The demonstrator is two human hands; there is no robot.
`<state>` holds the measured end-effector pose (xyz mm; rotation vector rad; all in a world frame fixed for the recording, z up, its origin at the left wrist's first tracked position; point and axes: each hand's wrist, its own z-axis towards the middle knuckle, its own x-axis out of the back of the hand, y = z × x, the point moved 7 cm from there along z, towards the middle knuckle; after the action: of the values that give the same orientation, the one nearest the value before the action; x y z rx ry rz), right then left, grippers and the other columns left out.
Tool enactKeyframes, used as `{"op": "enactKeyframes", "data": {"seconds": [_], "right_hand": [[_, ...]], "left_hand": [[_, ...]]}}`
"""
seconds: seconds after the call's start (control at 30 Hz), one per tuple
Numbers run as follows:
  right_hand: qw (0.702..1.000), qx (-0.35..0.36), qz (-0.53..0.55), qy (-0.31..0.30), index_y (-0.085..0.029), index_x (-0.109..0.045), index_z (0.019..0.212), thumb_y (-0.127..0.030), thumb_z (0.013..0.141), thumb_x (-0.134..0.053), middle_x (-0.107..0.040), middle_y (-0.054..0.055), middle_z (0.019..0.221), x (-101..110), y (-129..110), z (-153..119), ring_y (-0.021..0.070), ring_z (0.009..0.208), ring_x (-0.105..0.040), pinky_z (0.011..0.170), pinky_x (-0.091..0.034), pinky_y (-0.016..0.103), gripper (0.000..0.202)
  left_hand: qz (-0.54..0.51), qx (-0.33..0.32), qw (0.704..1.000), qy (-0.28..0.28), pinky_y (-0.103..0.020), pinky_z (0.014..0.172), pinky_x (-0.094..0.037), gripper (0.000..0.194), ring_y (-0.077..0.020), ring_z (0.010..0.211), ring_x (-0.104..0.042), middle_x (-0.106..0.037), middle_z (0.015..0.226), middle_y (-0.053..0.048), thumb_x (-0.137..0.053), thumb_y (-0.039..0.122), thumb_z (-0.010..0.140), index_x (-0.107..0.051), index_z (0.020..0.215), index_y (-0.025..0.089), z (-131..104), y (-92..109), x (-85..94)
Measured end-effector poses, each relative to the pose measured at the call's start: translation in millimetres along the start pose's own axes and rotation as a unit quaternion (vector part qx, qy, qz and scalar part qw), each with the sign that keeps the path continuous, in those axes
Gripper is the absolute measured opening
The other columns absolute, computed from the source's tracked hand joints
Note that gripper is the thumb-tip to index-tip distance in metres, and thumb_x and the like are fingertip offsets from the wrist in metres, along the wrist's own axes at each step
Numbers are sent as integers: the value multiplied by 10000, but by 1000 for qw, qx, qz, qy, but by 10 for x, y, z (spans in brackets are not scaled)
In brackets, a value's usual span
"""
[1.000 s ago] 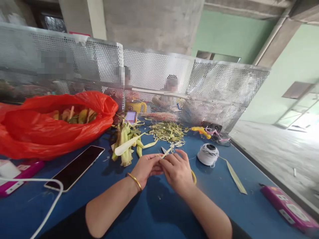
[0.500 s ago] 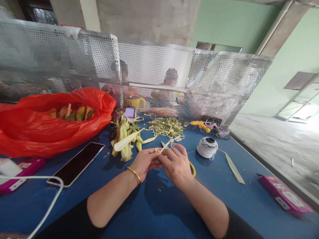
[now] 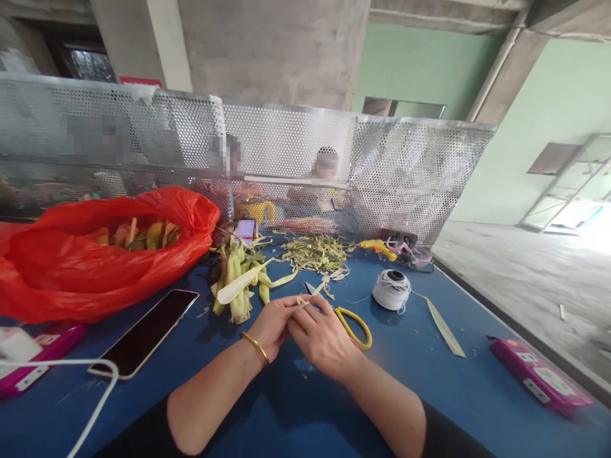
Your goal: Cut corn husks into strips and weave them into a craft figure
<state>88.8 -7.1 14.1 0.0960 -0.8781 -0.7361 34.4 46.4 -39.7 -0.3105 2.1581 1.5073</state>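
My left hand (image 3: 271, 326), with a gold bangle at its wrist, is closed in a pinch. My right hand (image 3: 321, 337) presses against it, fingers curled. Between the fingertips of both is a small pale piece of corn husk (image 3: 301, 301); most of it is hidden. Just beyond the right hand lie yellow-handled scissors (image 3: 366, 336), partly covered by that hand. A bundle of corn husks (image 3: 235, 273) lies to the left of the hands. Farther back is a heap of husk trimmings (image 3: 315, 253). A spool of white thread (image 3: 391, 292) stands to the right, beside a flat husk strip (image 3: 446, 327).
At left are a red plastic bag (image 3: 109, 286), a phone (image 3: 146, 334) and a white cable (image 3: 102, 401). A magenta box (image 3: 539, 375) sits at right. A yellow glue gun (image 3: 379, 248) and glasses (image 3: 413, 256) lie before the perforated metal screen (image 3: 291, 140). People sit behind it.
The view has tilted up slightly. My right hand has shifted left and closer over the left, uncovering more of the scissors' yellow handle. The long pale strip at the fingertips shows less.
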Motion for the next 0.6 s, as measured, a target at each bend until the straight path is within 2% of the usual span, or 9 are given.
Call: {"op": "enactKeyframes", "data": {"seconds": [0.13,0.27,0.43,0.6], "right_hand": [[996,-66,60,23,-182,-581,740,-138,968,-359,-591,17,722,-2,99,-50,164,715,-516,889,-388,346,322],[970,-203,131,36,-187,-574,811,-160,918,-451,-595,29,773,-25,284,-136,169,761,-546,782,-414,326,166],[916,-342,194,77,-202,-516,714,-135,829,-505,-570,0,712,-67,451,-259,153,682,-547,631,-402,275,134],[842,-457,263,111,-209,-491,645,-190,790,-511,-529,-9,667,-164,628,-428,147,634,-518,592,-404,263,148]], "left_hand": [[6,-5,1000,22,-140,481,-403,258,-57,492,-527,-673,632,-41,-780,70,584,-766,840,94,-4,18,21],[2,-11,999,40,-171,514,-448,245,-79,489,-559,-676,610,-48,-825,85,562,-759,798,95,-24,41,37],[-3,-6,999,51,-207,560,-504,154,-122,526,-635,-719,667,-92,-756,44,644,-755,790,95,-30,56,55],[10,10,997,79,-191,501,-496,173,-133,545,-666,-726,675,-91,-639,-4,744,-755,819,100,-28,69,98]]}}
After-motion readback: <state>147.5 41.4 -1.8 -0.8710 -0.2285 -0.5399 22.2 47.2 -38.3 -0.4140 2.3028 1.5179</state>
